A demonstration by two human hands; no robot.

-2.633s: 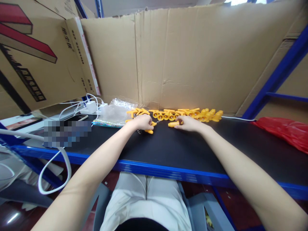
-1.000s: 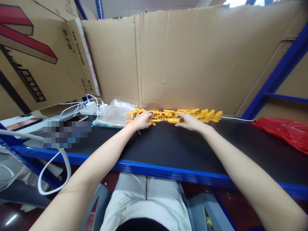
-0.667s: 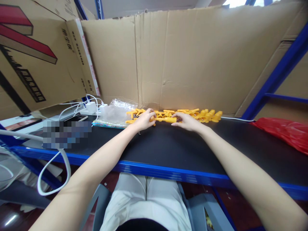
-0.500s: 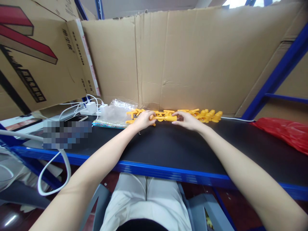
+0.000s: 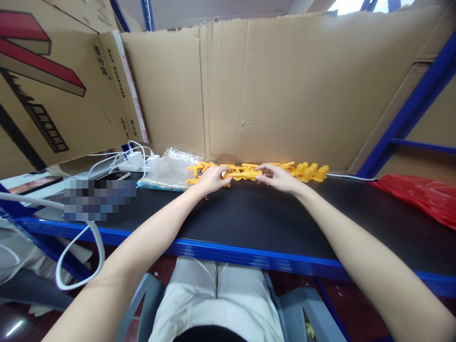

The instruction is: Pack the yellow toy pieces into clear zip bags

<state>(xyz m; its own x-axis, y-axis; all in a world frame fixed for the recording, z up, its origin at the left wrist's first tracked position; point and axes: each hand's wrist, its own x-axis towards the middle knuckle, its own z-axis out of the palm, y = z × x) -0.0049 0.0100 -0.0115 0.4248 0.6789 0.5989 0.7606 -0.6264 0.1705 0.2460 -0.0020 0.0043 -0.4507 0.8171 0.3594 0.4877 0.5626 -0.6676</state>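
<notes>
A row of several yellow plastic parts (image 5: 302, 170) lies along the back of the black worktop (image 5: 270, 218), against a cardboard wall. My left hand (image 5: 211, 179) is curled around a yellow part at the left end of the row. My right hand (image 5: 277, 176) pinches another yellow part (image 5: 249, 175) by its right end. The two held parts meet between my hands, just above the worktop. Small metal bits show under my left hand, too small to make out.
A clear plastic bag (image 5: 170, 167) lies left of the row. Further left are white chargers with cables (image 5: 135, 159) and a phone (image 5: 113, 175). A red plastic bag (image 5: 422, 194) sits at the right. Cardboard (image 5: 285, 85) walls the back, and a blue rack post (image 5: 409, 109) rises at the right.
Both hands have moved back from the open worktop toward the row. My right hand carried its yellow part leftward, and it now meets the part in my left hand.
</notes>
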